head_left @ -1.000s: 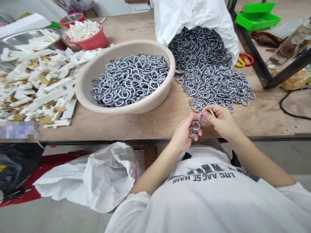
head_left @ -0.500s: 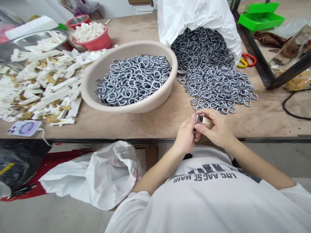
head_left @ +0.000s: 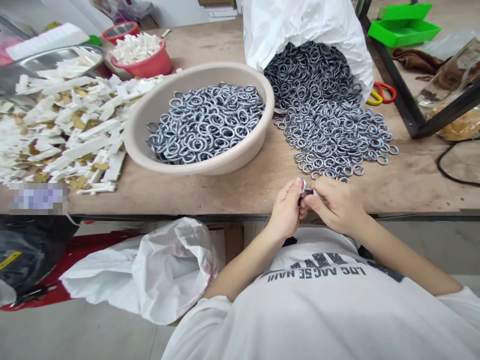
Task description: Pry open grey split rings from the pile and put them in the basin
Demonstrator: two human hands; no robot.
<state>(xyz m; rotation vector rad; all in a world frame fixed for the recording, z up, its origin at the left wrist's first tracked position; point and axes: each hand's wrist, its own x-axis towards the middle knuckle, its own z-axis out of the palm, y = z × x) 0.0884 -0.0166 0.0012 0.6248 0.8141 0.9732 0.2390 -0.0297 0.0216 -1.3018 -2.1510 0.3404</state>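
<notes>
My left hand [head_left: 285, 211]: thumb and fingers pinched on a grey ring [head_left: 303, 185], at the near edge of the desk [head_left: 232, 195]. My right hand [head_left: 340, 206]: just beside it, fingers curled about a small dark piece [head_left: 309, 191], mostly hidden. Loose rings [head_left: 337, 137], one heap: beyond my hands, at the mouth of a white bag [head_left: 307, 20], right of a beige basin [head_left: 131, 145].

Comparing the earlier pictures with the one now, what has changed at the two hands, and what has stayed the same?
The left hand has closed on its rings, which were spread in view earlier; now only one, at its thumb, shows clearly. The right hand has come slightly nearer the body. The tub and the loose ring pile stayed in place.
</notes>
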